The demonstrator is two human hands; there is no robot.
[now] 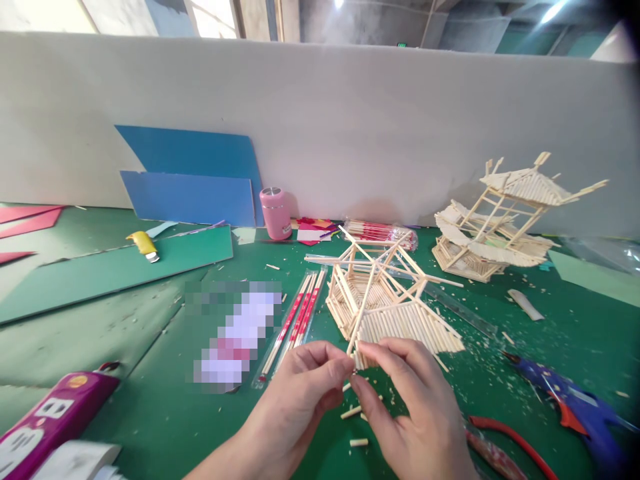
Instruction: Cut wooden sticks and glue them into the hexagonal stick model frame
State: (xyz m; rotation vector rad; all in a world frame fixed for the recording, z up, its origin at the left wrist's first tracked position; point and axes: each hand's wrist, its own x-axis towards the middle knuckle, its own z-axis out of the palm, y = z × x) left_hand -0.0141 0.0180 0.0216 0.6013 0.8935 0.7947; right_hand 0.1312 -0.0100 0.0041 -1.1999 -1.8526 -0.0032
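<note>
A half-built pavilion of thin wooden sticks (385, 300) stands on the green table in front of me. My left hand (295, 407) and my right hand (410, 407) meet at its near corner. Both pinch at the lower end of the sticks there, fingers pressed together on the stick model. Short cut stick pieces (353, 412) lie on the mat just under my fingers. A finished stick pavilion (500, 223) with two roof tiers stands at the back right.
A blue glue gun (570, 400) and red-handled cutters (500, 443) lie at the right. Packs of chopsticks (295, 320) lie left of the model, another pack (383, 233) behind it. A pink cup (275, 213), blue boards (190, 180), a yellow knife (144, 245) and a clear ruler (460, 310) are around.
</note>
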